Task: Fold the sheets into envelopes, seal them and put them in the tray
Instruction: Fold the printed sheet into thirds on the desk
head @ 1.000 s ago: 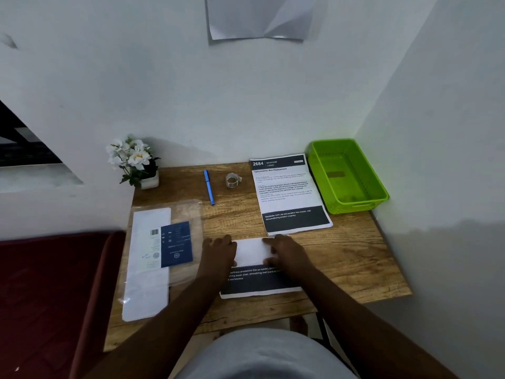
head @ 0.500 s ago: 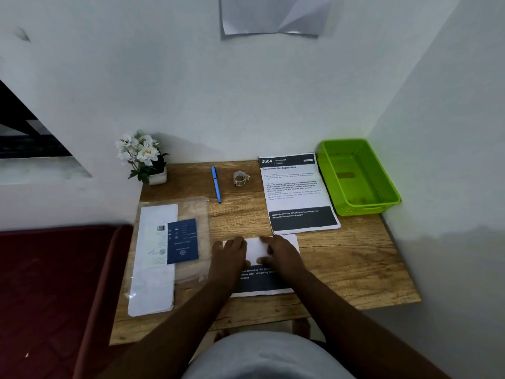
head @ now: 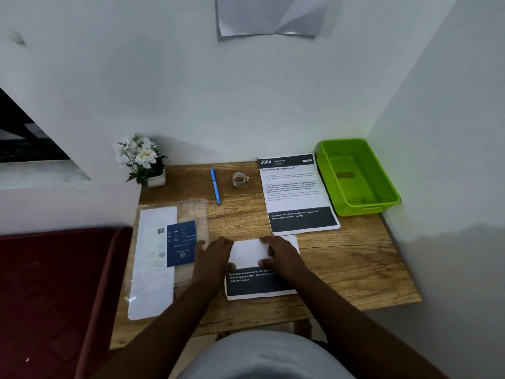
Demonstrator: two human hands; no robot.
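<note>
Little has changed vs 1 s ago: both hands stay on the folded sheet (head: 251, 269) at the near-centre of the table (head: 355, 263). The camera has tipped a bit, so everything sits slightly right in the view; the objects themselves look unmoved. The left hand (head: 214, 255) lies flat on the sheet's left edge, fingers extended and pressing, not gripping. The right hand (head: 282, 254) has shifted a touch towards the white flap; its fingertips are bent down onto the paper, apparently running the crease, w/ nothing held inside them.

Meaning for the task, as I judge it: first fold is made and being flattened; more folds, sealing and traying are not yet done. The green tray (head: 382, 203) at the far right corner looks empty, though its bottom is dim. A second printed sheet (head: 297, 192) waits flat just left of the tray, touching or nearly touching the folded one's far right corner. The tape roll (head: 239, 179) and blue pen (head: 215, 186) sit far-centre, untouched.

Hard to see:
- The crease line itself is under the hands.
- The sheet's left edge is covered by the left palm.
- Whether the right thumb pinches the flap edge: can't tell for sure.
- Clear packet w/ white and blue inserts (head: 164, 250) at left: contents unclear, print too small.
- Flower pot (head: 147, 165) far left is half off the table edge in this view, and the paper on the wall (head: 270, 15) is cut off at the top.
</note>
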